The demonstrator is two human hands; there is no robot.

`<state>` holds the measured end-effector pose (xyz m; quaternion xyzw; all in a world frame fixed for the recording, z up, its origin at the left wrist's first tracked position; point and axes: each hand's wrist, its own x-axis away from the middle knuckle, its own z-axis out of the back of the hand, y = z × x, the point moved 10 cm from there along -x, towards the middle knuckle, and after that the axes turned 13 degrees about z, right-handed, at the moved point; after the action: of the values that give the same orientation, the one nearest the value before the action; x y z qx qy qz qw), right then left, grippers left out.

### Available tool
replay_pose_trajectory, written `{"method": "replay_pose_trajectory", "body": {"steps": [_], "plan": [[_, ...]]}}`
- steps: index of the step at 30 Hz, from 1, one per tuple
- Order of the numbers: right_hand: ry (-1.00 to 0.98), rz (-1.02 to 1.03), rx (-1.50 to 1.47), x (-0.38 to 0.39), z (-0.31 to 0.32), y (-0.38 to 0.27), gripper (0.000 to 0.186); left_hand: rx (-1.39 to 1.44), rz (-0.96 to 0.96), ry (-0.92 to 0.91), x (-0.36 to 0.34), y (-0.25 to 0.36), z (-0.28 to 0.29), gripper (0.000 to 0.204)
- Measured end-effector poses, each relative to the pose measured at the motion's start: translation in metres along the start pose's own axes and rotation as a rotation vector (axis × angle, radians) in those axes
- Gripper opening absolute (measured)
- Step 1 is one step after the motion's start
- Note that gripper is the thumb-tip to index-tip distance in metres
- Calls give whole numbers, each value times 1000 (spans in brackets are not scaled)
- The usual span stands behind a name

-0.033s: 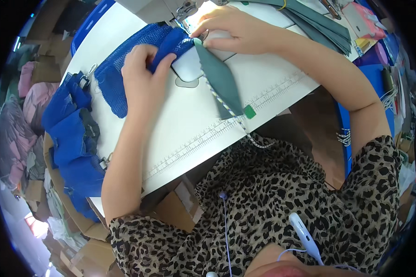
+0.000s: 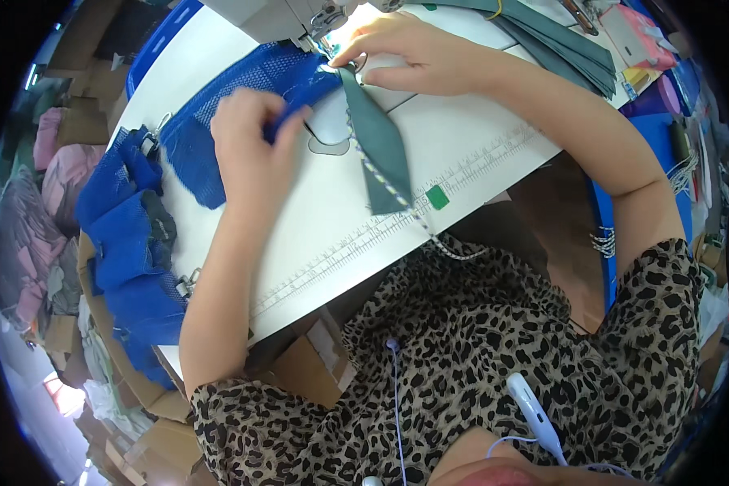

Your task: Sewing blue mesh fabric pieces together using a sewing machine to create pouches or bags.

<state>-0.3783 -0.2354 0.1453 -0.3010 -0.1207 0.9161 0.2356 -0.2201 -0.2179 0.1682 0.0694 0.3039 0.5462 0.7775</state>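
Note:
Blue mesh fabric [image 2: 247, 85] lies across the bed of a sewing machine [image 2: 287, 16], one end beneath its needle area. On the left, my left hand [image 2: 251, 134] has a blurred fold of this fabric between thumb and fingers. Close beside the presser foot [image 2: 320, 44], my right hand [image 2: 409, 53] bends its fingers onto the top end of a grey-green fabric strip [image 2: 385, 142], where it meets the blue mesh. Along the strip's left edge runs a patterned cord [image 2: 381, 182], its tail hanging past the table edge. My right fingertips partly hide the join.
More blue fabric with metal clips [image 2: 134, 243] hangs over the table's left side. A stack of grey-green strips [image 2: 555, 44] lies at the back right, near a pink box [image 2: 636, 36]. Printed ruler markings [image 2: 332, 263] follow the table's near edge, with a green patch [image 2: 437, 197] beside them.
The blue fold by my left hand has dropped and flattened, and the mesh spreads out more. The grey-green strip's lower end has swung slightly left. My right hand has barely shifted.

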Motion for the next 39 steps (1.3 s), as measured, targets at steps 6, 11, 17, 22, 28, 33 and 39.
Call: {"method": "replay_pose_trajectory", "body": {"steps": [6, 11, 17, 22, 28, 33, 39], "plan": [[-228, 264, -55, -1, -7, -42, 33, -255, -644, -32, 36, 70, -1, 19], [-234, 218, -33, 7, -10, -46, 33, 72, -490, -102, 14, 88, 5, 40], [-186, 78, -88, 6, -1, -36, 30, -200, -405, -138, 10, 57, -15, 32], [-154, 285, 118, 0, 5, -52, 25, -96, -409, -52, 9, 48, -7, 20], [-175, 363, 370, -2, -1, -56, 17, -60, -415, 9, 8, 47, -5, 19], [-27, 394, 274, -1, 16, -54, 17, -19, -322, 10, 3, 39, -4, 18], [-32, 465, 253, -2, 3, -55, 22, -101, -425, 51, 9, 52, -2, 15]]}}
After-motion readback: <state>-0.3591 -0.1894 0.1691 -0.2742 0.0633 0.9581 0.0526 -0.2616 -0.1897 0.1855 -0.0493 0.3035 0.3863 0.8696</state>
